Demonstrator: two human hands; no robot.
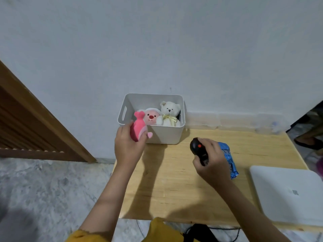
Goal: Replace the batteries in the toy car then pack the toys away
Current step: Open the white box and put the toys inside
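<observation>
While two plush toys (161, 116) fill the bin (166, 135), each hand grips one item.

Blue toy car (229, 159) lies flat on table (174, 189).

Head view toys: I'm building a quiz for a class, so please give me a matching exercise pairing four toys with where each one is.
Things:
1. pink fish-shaped plush toy
2. black remote control with a red button
3. cream plush teddy bear
4. blue plastic toy car

Places:
A. on the wooden table, behind the right hand
B. inside the white plastic bin
C. held in the left hand
D. held in the right hand

Pairs: 1-C, 2-D, 3-B, 4-A
</observation>
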